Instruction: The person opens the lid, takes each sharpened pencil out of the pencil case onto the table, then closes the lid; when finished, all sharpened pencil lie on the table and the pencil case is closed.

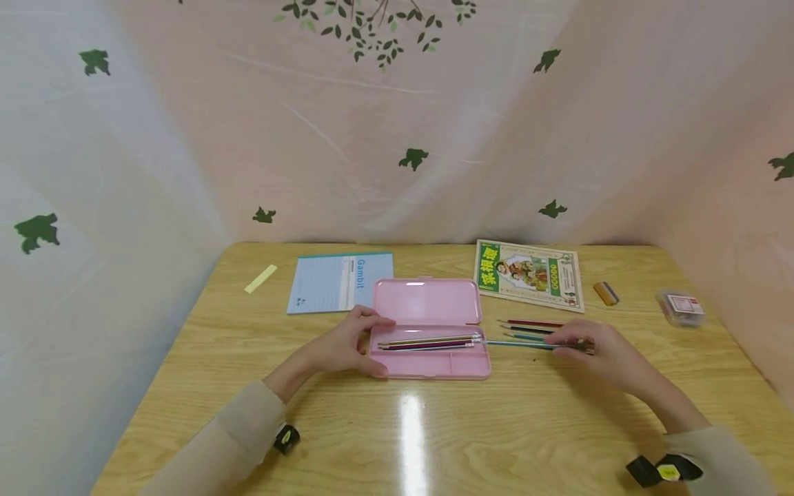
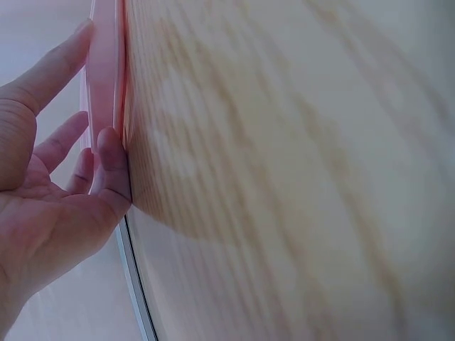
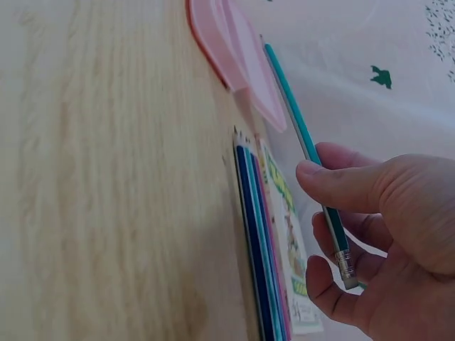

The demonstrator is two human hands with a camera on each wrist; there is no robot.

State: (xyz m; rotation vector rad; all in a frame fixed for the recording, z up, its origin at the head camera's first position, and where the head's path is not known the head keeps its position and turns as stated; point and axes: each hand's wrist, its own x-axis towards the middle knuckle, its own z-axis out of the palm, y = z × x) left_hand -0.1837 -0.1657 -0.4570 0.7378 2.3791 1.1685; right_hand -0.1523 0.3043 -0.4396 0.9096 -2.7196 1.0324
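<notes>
A pink pencil case (image 1: 412,364) lies with its lid (image 1: 426,301) folded back. Several pencils (image 1: 428,342) lie together in its long rear compartment. My left hand (image 1: 340,344) grips the case's left end, thumb at the front corner and fingers toward the hinge. Between thumb and fingers, my right hand (image 1: 604,355) pinches a teal pencil (image 3: 291,103) near its eraser end. In the head view the pencil's tip points left, at the case's right edge. Several more pencils (image 3: 259,234) lie on the table beneath my right hand, which partly covers them in the head view.
A blue notebook (image 1: 325,284) lies behind the case on the left, beside a pale yellow strip (image 1: 260,279). At the back right are a green and cream booklet (image 1: 530,275), a small orange-brown and grey item (image 1: 606,293) and a clear box (image 1: 681,307) with a label.
</notes>
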